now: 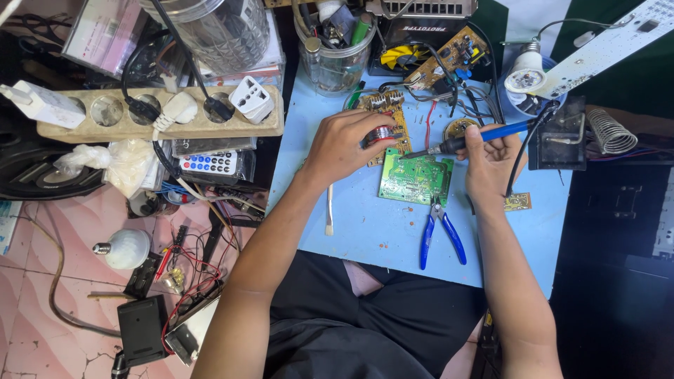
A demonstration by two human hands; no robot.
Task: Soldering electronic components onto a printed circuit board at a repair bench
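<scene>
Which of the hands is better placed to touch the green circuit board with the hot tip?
Probably the right hand: it already holds the blue-handled soldering iron, tip just above the green circuit board. The left hand rests on the yellow-brown board beside it.

We see an evenly lit, fairly bright scene under soft light from above, with only faint, short shadows beneath the blue-handled pliers (441, 235) on the pale blue counter (365, 224). The clear plastic jar (223, 31) shows mild glare. Focus is sharp in the centre; the right side falls into deep dark, and the wide lens bends lines near the edges.
</scene>
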